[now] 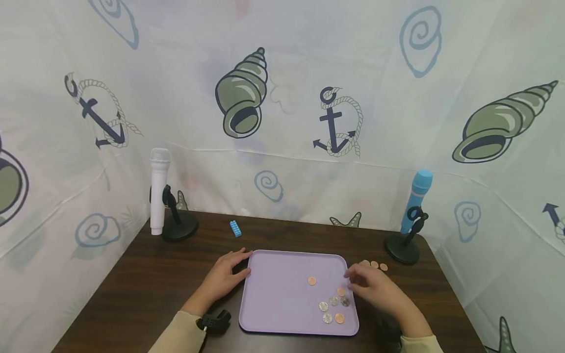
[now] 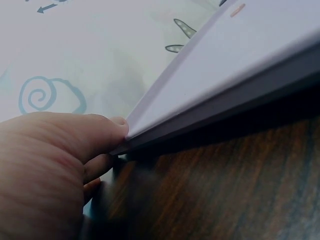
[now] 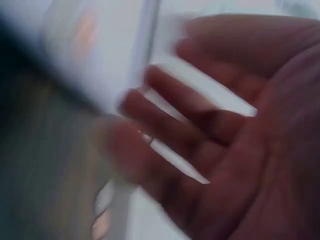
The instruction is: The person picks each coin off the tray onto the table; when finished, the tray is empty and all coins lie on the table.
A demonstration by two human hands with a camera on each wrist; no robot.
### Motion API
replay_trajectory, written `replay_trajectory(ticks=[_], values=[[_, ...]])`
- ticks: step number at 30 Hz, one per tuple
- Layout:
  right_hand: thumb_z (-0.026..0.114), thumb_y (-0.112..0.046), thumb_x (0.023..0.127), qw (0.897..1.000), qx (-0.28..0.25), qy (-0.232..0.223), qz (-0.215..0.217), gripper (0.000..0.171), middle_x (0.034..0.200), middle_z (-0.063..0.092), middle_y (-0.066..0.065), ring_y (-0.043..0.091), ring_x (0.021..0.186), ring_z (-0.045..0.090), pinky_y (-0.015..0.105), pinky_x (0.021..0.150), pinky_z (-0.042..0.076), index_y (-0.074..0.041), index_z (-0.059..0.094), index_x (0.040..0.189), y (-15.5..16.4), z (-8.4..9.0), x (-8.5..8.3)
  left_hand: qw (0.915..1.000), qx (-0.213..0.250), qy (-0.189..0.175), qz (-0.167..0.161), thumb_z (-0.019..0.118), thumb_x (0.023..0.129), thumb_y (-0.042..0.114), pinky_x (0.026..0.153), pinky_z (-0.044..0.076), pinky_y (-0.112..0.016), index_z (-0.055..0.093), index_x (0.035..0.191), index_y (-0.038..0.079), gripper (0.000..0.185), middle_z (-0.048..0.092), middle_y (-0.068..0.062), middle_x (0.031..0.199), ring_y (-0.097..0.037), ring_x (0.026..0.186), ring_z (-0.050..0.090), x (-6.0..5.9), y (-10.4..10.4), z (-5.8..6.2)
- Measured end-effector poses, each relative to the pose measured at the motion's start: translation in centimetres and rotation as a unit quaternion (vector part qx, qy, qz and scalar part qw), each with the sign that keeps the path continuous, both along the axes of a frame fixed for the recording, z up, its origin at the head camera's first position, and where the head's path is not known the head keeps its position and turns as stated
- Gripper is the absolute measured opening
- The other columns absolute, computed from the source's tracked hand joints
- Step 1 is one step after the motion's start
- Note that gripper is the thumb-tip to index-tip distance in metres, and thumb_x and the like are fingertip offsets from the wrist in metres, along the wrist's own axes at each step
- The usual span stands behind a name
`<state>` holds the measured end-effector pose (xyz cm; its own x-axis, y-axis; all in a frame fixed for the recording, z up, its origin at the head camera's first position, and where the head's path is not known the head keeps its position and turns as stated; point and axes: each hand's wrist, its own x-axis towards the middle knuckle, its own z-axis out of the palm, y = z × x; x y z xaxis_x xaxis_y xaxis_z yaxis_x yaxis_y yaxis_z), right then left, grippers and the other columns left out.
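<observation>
While only head view shows the brick (image 1: 236, 228), right hand (image 1: 376, 289) seems empty, fingers loose, wrist view blurry; left hand's (image 1: 222, 275) relaxed fingers touch tray (image 1: 279, 296).

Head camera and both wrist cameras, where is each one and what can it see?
Head: on the head, facing forward and down at the purple tray and coins; both hands show, left hand and right hand.
Left wrist: on that wrist, facing the tray's edge; the left hand shows.
Right wrist: on that wrist, facing the right hand's fingers; very blurry.
Shared: head and left wrist both show the left hand touching the tray.
</observation>
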<state>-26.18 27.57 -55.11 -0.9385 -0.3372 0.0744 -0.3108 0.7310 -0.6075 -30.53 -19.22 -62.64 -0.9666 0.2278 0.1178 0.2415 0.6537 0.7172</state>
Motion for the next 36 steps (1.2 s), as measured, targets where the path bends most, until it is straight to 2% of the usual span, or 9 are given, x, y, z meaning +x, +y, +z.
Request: replay_trajectory(ticks=[2, 5, 8, 12, 16, 19, 23, 26, 36], values=[[0.081, 0.0, 0.093, 0.995, 0.072, 0.018, 0.071, 0.038, 0.125, 0.071, 0.003, 0.022, 0.108, 0.071, 0.03, 0.086, 0.058, -0.018, 0.076, 0.126, -1.6, 1.4, 0.7, 1.0, -0.003, 0.004, -0.004, 0.075, 0.104, 0.038, 0.127, 0.027, -0.078, 0.061, 0.157, 0.026, 0.057, 0.05, -0.012, 0.17, -0.053, 0.161, 0.035, -0.1, 0.0, 0.0], [0.08, 0.009, 0.086, 0.983, 0.14, 0.031, 0.111, 0.057, 0.137, 0.067, 0.008, 0.026, 0.11, 0.073, 0.031, 0.081, 0.061, -0.019, 0.074, 0.135, -3.6, 2.5, 1.3, 0.9999, -0.005, 0.008, -0.01, 0.075, 0.104, 0.039, 0.128, 0.026, -0.077, 0.061, 0.157, 0.026, 0.057, 0.051, -0.011, 0.169, -0.052, 0.161, 0.036, -0.2, 0.1, 0.0], [0.084, 0.005, 0.086, 0.976, 0.169, 0.05, 0.131, 0.058, 0.137, 0.066, 0.006, 0.023, 0.108, 0.074, 0.033, 0.083, 0.063, -0.018, 0.073, 0.138, -5.1, 2.6, 1.3, 0.9998, -0.004, 0.012, -0.014, 0.075, 0.104, 0.037, 0.128, 0.026, -0.075, 0.061, 0.157, 0.025, 0.056, 0.052, -0.012, 0.168, -0.051, 0.161, 0.037, -0.3, 0.2, 0.1], [0.086, -0.003, 0.089, 0.974, 0.165, 0.052, 0.148, 0.057, 0.131, 0.067, 0.003, 0.021, 0.105, 0.073, 0.037, 0.088, 0.064, -0.017, 0.071, 0.142, -6.8, 2.0, 0.5, 0.9997, -0.004, 0.019, -0.016, 0.076, 0.104, 0.035, 0.129, 0.027, -0.074, 0.062, 0.156, 0.024, 0.056, 0.054, -0.012, 0.167, -0.05, 0.16, 0.038, -0.3, 0.2, 0.2], [0.087, -0.006, 0.091, 0.976, 0.155, 0.029, 0.153, 0.06, 0.129, 0.069, 0.002, 0.014, 0.1, 0.07, 0.032, 0.085, 0.062, -0.02, 0.069, 0.146, -8.3, 1.4, -0.5, 0.9997, -0.004, 0.02, -0.013, 0.076, 0.103, 0.036, 0.128, 0.027, -0.075, 0.062, 0.156, 0.024, 0.056, 0.054, -0.012, 0.167, -0.051, 0.16, 0.038, -0.2, 0.1, 0.0], [0.086, -0.005, 0.09, 0.976, 0.15, 0.035, 0.154, 0.056, 0.119, 0.071, 0.004, 0.014, 0.094, 0.068, 0.031, 0.081, 0.06, -0.015, 0.071, 0.143, -9.2, 0.8, -1.4, 0.9999, -0.002, 0.013, -0.008, 0.076, 0.103, 0.036, 0.127, 0.028, -0.076, 0.062, 0.156, 0.025, 0.056, 0.053, -0.012, 0.168, -0.052, 0.16, 0.037, -0.1, 0.0, -0.1], [0.085, -0.003, 0.09, 0.979, 0.147, 0.054, 0.129, 0.031, 0.1, 0.072, 0.003, 0.016, 0.087, 0.069, 0.033, 0.078, 0.06, -0.009, 0.079, 0.119, -10.0, 0.2, -2.6, 0.9999, 0.001, 0.012, -0.007, 0.076, 0.103, 0.036, 0.126, 0.029, -0.077, 0.062, 0.156, 0.025, 0.056, 0.052, -0.012, 0.168, -0.052, 0.16, 0.037, 0.0, -0.1, 0.0], [0.089, -0.007, 0.087, 0.982, 0.147, 0.054, 0.11, 0.018, 0.092, 0.071, -0.002, 0.012, 0.084, 0.067, 0.032, 0.077, 0.059, -0.013, 0.079, 0.101, -10.3, -0.1, -3.2, 0.9998, 0.003, 0.016, -0.008, 0.076, 0.103, 0.035, 0.126, 0.028, -0.078, 0.062, 0.156, 0.023, 0.057, 0.052, -0.013, 0.168, -0.053, 0.16, 0.037, 0.0, -0.1, 0.1], [0.093, -0.008, 0.083, 0.985, 0.15, 0.035, 0.072, 0.026, 0.082, 0.058, -0.004, 0.009, 0.071, 0.05, 0.028, 0.066, 0.045, -0.014, 0.068, 0.085, -10.9, -1.1, -3.8, 0.9999, -0.003, 0.011, -0.002, 0.076, 0.103, 0.035, 0.126, 0.029, -0.078, 0.062, 0.156, 0.024, 0.056, 0.052, -0.012, 0.169, -0.053, 0.16, 0.037, 0.1, 0.0, 0.0]])
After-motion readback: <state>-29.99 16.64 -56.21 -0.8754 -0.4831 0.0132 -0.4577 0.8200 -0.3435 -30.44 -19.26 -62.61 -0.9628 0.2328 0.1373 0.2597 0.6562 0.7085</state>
